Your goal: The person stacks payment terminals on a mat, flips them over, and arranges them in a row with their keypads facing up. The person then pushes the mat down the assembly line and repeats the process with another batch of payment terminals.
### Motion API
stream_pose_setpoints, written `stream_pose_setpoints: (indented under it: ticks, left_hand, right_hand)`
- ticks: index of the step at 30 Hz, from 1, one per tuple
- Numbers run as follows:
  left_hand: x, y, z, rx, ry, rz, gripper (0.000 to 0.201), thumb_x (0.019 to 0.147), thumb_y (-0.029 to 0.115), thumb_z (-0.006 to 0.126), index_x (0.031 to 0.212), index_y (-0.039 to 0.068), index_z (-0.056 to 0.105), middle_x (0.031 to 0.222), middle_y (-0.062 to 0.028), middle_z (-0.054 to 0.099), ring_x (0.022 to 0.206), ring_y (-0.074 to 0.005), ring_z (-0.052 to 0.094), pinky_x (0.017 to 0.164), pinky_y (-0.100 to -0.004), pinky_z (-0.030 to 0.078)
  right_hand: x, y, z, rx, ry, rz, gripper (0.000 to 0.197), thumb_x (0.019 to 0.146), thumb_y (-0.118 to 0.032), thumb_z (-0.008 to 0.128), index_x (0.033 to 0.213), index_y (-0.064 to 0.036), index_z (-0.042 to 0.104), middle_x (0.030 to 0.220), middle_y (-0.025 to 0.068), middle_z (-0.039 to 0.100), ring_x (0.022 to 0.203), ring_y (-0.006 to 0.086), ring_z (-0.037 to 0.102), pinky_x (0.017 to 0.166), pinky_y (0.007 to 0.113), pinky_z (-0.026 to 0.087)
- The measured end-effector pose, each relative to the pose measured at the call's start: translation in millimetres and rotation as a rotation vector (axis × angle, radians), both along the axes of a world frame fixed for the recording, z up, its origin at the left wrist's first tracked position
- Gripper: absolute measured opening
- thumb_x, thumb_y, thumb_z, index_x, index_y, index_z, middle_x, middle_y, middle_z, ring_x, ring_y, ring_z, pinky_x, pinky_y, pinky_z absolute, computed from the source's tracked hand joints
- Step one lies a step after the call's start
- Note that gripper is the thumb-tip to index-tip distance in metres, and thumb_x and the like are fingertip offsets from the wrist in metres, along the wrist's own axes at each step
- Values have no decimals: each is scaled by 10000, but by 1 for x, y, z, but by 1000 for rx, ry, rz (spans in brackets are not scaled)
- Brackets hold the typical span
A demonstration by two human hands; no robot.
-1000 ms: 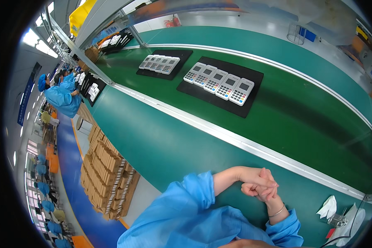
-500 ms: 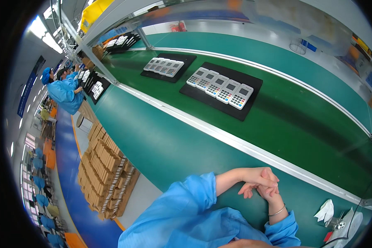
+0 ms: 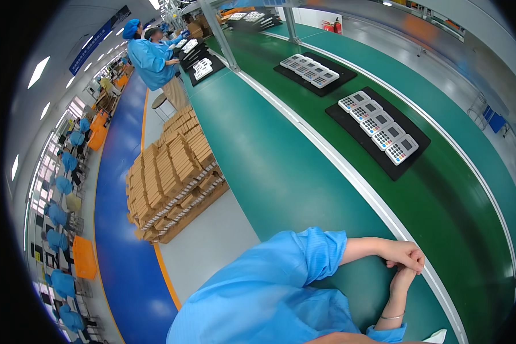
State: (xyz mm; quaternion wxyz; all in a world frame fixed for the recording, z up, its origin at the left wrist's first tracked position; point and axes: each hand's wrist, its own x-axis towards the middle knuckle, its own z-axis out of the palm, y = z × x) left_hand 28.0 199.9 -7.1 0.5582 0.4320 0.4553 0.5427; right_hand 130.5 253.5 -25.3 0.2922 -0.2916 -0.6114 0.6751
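Observation:
Over the near right part of the teal bench [image 3: 243, 149], my left hand [image 3: 403, 252] and my right hand [image 3: 403, 280] are clasped together. The left one comes in from the left and wraps over the right one, which has a thin bracelet at its wrist. Their fingers are closed and folded into each other; most of the right fingers are hidden. No object shows in either hand. Beyond them, a black tray [image 3: 393, 171] on the green belt [image 3: 464, 212] carries a row of several white card payment terminals [image 3: 377, 121] with dark screens and coloured keys.
Farther up the belt lies another black tray [image 3: 348, 75] of terminals. A metal rail [image 3: 338, 162] divides belt and bench. Two people in blue [image 3: 152, 57] work at the far end beside stacked trays [image 3: 198, 57]. Left of the bench stands a pallet of brown cartons [image 3: 172, 172].
The view has swung left, so everything sits farther right in the picture. My hands have gone from loosely interlaced, some fingers spread, to a tighter clasp.

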Motion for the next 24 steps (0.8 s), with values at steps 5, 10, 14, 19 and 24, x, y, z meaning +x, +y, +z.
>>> stream_pose_setpoints:
  ticks: [5, 10, 14, 19, 24]
  left_hand:
    - [9, 11, -14, 210, 380, 280, 365, 811, 334, 740, 1000, 35, 649, 876, -61, 665, 737, -170, 622, 608, -320, 504]
    - [11, 13, -18, 306, 663, 360, 435, 708, 320, 796, 1015, 50, 649, 933, -91, 647, 848, -261, 635, 761, -378, 509]
    - [13, 15, -18, 191, 785, 337, 506, 652, 360, 814, 1010, 45, 646, 938, -110, 618, 921, -278, 612, 879, -417, 484]
    - [44, 19, -15, 623, 1129, 560, 598, 604, 464, 811, 969, 20, 643, 919, -106, 598, 1026, -290, 553, 999, -474, 376]
    - [43, 21, -24, 507, 1088, 433, 613, 556, 537, 801, 867, 29, 655, 897, -96, 587, 980, -294, 531, 956, -462, 367]
  right_hand:
    - [19, 47, -40, -149, 70, 34, 597, 1021, -570, 305, 1130, -19, 510, 949, 123, 640, 936, 193, 629, 849, 301, 492]
    - [30, 79, -10, -477, 97, 590, 843, 972, -687, 188, 1180, 38, 565, 1156, 190, 633, 1113, 226, 591, 984, 312, 441]
    - [34, 78, -5, -443, 62, 668, 842, 957, -703, 237, 1319, 21, 471, 1270, 147, 584, 1177, 207, 566, 1002, 309, 441]
    - [36, 63, 6, -441, 144, 570, 920, 928, -738, 234, 1458, 12, 285, 1468, 202, 380, 1350, 313, 409, 1108, 400, 360]
    - [38, 37, 22, -403, 345, 804, 927, 913, -745, 285, 1478, -10, 264, 1497, 161, 351, 1365, 338, 381, 1129, 422, 337]
